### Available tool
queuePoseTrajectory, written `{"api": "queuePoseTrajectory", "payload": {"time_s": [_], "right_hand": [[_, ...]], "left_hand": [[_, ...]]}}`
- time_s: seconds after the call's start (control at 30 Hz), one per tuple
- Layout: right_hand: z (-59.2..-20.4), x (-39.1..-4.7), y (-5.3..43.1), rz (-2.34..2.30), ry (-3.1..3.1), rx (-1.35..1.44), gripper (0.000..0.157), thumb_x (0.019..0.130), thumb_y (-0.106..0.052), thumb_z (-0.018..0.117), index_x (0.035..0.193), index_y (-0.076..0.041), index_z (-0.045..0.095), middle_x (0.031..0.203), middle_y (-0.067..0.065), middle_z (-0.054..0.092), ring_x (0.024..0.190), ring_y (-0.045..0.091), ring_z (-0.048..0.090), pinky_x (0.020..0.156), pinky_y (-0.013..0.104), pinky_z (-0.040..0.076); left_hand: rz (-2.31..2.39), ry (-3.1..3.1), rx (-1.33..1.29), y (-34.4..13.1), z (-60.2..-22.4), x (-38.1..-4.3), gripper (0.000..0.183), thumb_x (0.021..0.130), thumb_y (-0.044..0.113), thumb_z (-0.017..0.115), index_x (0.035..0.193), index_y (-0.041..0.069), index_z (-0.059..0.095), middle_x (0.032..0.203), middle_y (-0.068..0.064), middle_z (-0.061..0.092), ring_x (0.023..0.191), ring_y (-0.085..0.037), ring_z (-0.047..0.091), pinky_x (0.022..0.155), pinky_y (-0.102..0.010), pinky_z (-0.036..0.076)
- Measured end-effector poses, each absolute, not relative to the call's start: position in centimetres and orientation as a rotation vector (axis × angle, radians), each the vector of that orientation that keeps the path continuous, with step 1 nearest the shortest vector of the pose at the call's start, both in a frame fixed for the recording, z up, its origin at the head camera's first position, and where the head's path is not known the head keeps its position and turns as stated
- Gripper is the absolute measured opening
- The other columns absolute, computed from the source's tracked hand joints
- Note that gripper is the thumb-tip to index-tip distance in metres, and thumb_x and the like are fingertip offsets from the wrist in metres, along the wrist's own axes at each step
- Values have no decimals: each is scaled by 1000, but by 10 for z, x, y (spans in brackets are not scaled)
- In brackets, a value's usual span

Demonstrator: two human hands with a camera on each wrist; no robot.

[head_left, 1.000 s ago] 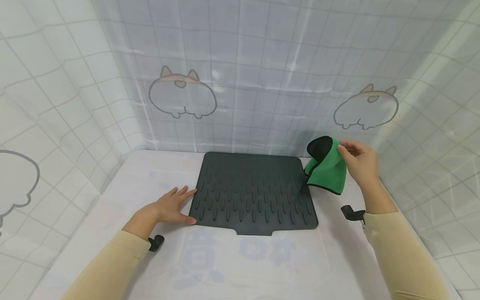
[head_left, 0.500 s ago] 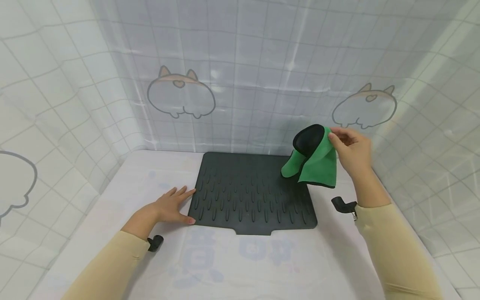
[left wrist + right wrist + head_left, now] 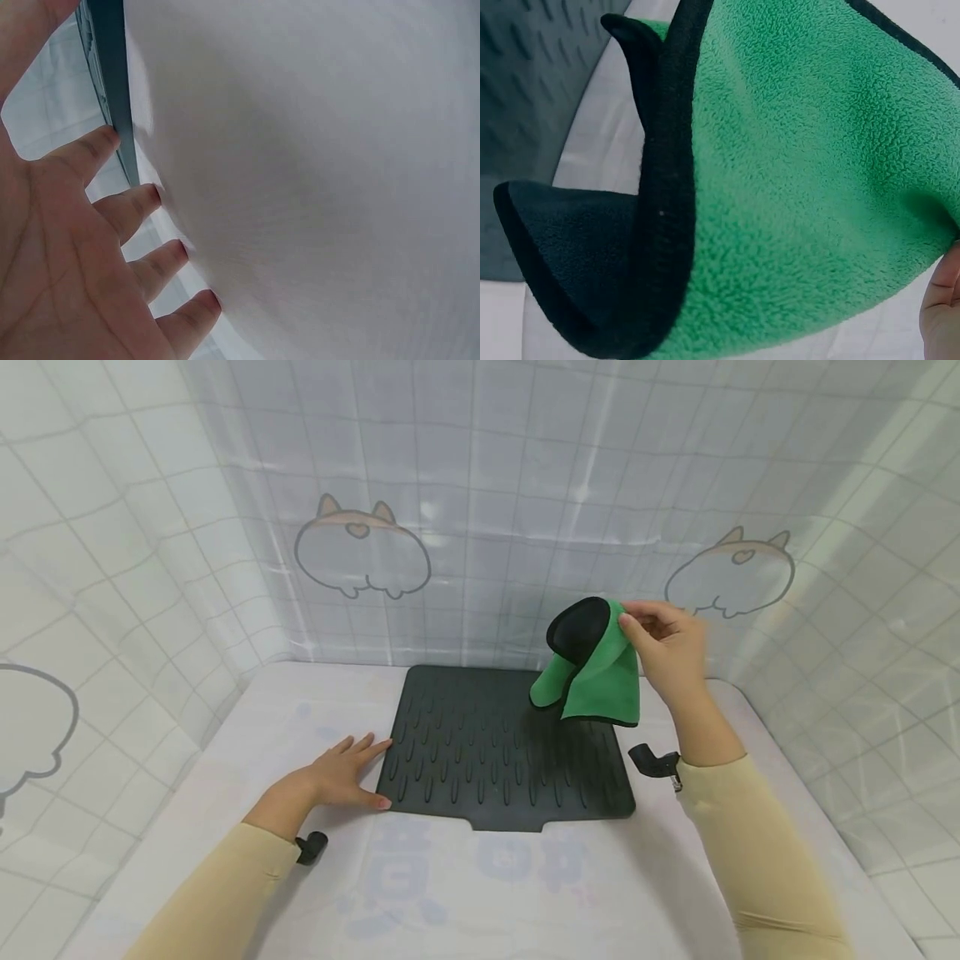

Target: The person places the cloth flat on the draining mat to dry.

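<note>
A dark grey ribbed mat [image 3: 465, 752] lies flat on the table, a short tab on its near edge. My left hand [image 3: 341, 774] rests at its left edge with fingers spread; in the left wrist view the index fingertip meets the edge of the mat [image 3: 112, 82]. My right hand [image 3: 671, 647] pinches a green cloth [image 3: 607, 685] by its upper right part, and the cloth hangs over the mat's right half. In the right wrist view the cloth [image 3: 802, 172] shows fluffy green pile, a black border and a dark reverse side folded over.
A white cloth with faint blue print covers the table [image 3: 450, 902]. White tiled-pattern sheeting [image 3: 525, 485] with cartoon animal drawings stands behind and along both sides. A small black camera mount [image 3: 311, 847] sits at the left wrist, another mount [image 3: 654, 762] at the right.
My right hand has carried the green cloth leftward and a little upward, from beside the mat's right edge to over its right part. My left hand has stayed at the mat's left edge.
</note>
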State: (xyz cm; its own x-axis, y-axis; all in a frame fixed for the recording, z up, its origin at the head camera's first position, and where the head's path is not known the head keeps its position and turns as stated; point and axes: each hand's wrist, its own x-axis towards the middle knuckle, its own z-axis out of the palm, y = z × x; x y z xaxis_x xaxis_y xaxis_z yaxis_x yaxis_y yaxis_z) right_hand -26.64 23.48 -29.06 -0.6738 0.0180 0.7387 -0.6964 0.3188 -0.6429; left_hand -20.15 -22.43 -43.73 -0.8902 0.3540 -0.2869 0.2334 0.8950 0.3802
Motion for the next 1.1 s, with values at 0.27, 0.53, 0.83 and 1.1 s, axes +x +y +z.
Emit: {"api": "queuePoseTrajectory", "payload": {"time_s": [0.27, 0.53, 0.83, 1.1], "right_hand": [[-291, -263, 206, 1505, -1916, 695, 15, 91, 4, 70, 104, 12, 72, 87, -8, 70, 76, 8, 63, 69, 19, 51], [-291, -258, 179, 1509, -1936, 756, 14, 91, 5, 70, 102, 11, 73, 87, 1, 70, 77, 7, 63, 69, 19, 51], [-324, -270, 159, 1470, -2190, 734, 19, 95, -9, 69, 111, 1, 74, 97, 17, 70, 85, 13, 62, 77, 26, 52], [-357, -281, 132, 1445, -2480, 682, 21, 98, -18, 68, 115, -8, 74, 100, 6, 71, 88, 20, 67, 72, 34, 55]], "left_hand": [[475, 2710, 429, -225, -439, -202, 111, 74, 62, 80, 159, 12, 29, 162, -26, 19, 145, -58, 10, 109, -75, 16], [460, 2721, 425, -224, -437, -202, 111, 74, 61, 81, 159, 12, 29, 162, -25, 19, 145, -58, 11, 109, -75, 17], [455, 2728, 446, -224, -438, -204, 111, 74, 63, 79, 158, 11, 30, 162, -26, 19, 144, -59, 12, 108, -76, 18], [474, 2724, 458, -227, -440, -204, 113, 73, 69, 76, 159, 15, 28, 163, -24, 17, 145, -57, 9, 109, -75, 15]]}}
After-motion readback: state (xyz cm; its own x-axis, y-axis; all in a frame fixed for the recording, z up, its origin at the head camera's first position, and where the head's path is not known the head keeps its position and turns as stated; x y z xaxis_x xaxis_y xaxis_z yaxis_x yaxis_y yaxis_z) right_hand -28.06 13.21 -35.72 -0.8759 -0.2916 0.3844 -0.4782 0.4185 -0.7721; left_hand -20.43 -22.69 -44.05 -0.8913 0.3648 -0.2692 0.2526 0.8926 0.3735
